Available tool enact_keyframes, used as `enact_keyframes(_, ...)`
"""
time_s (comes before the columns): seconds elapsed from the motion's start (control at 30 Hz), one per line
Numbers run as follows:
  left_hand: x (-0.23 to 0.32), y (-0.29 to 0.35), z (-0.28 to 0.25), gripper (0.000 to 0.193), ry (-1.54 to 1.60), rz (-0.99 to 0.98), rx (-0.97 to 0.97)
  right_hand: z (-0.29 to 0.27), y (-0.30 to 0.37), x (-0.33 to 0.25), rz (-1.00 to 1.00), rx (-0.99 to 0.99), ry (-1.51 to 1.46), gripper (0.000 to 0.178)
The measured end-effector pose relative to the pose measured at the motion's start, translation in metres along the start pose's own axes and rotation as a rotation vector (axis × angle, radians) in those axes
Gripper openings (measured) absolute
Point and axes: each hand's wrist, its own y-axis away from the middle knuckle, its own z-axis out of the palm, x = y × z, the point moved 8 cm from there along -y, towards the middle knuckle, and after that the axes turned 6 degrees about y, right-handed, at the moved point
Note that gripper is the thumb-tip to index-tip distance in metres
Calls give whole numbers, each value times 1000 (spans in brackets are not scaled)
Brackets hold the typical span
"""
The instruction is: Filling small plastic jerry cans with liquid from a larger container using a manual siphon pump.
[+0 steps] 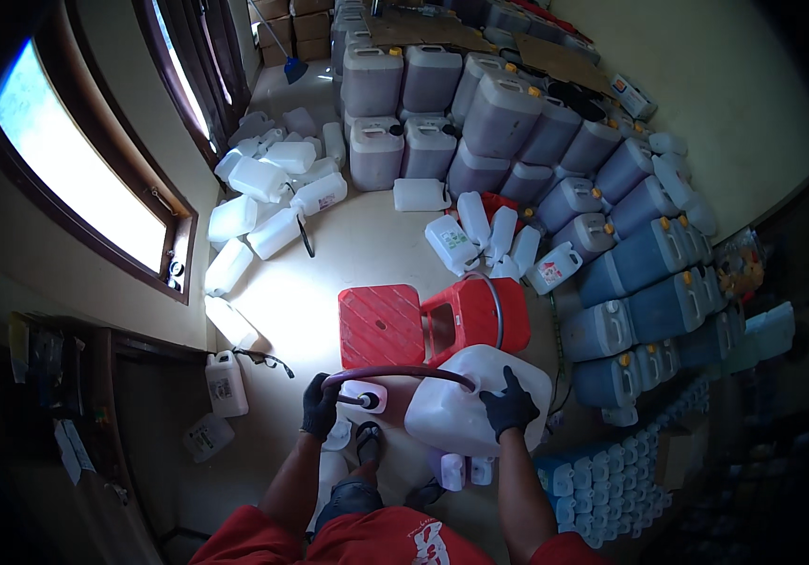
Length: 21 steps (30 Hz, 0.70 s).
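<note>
A dark red hose [395, 372] arches from my gloved left hand [319, 407], whose fingers are wrapped round it, into the mouth of a large white jerrycan [442, 414]. Its other end, with a black nozzle [368, 401], meets a small jerrycan [355, 389] below; how far it goes in I cannot tell. My gloved right hand [510, 407] holds the large jerrycan at its upper right, thumb and index finger apart. Just beyond the can are two red plastic stools [379, 325], the right one partly covered by it.
Empty white jerrycans [258, 179] lie heaped by the left wall, and others [452, 243] beyond the stools. Stacks of filled jerrycans [508, 113] line the back and right. Rows of small blue containers [612, 480] stand at the lower right. A wooden window frame [178, 245] juts at left.
</note>
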Motion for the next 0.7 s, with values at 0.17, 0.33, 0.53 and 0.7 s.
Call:
enact_keyframes(0.17,-12,-29,-17,36,20,-40,9,21,-11,28,108,-45,-52,93)
enact_keyframes(0.33,-9,-67,-12,37,66,-42,44,26,4,54,184,-31,-72,96)
enact_keyframes(0.53,-35,-130,12,25,131,-158,3,40,15,74,235,-48,-163,96)
enact_keyframes(0.7,-85,-188,68,37,25,-471,-68,53,28,80,225,-95,-209,99)
